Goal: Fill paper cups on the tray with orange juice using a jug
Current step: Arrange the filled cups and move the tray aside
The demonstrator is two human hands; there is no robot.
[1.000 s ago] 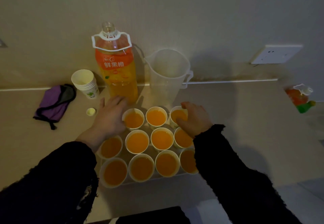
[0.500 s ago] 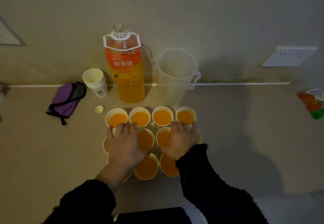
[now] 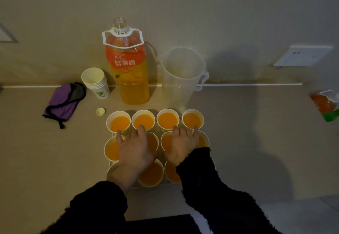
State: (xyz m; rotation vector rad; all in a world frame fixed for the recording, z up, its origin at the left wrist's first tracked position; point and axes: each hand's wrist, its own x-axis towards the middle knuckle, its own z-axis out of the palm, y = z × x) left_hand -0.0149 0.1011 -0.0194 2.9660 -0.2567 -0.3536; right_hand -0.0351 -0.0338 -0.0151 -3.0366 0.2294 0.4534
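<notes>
Beige countertop is carrying a white tray of juice-filled paper cups at the frame's centre. Behind it, a clear plastic jug and an uncapped orange juice bottle are standing upright. The left hand and right hand are stretching palm-down over the middle cups, fingers straight and slightly spread, gripping nothing.

Juice bottle label reads 鲜果橙; the small logo above looks illegible.

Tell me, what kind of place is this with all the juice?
Probably an ordinary room, maybe at home; I can't be sure. A plain table meets a bare wall with a power socket, and a shop-bought juice bottle and spare paper cups stand on it.
</notes>
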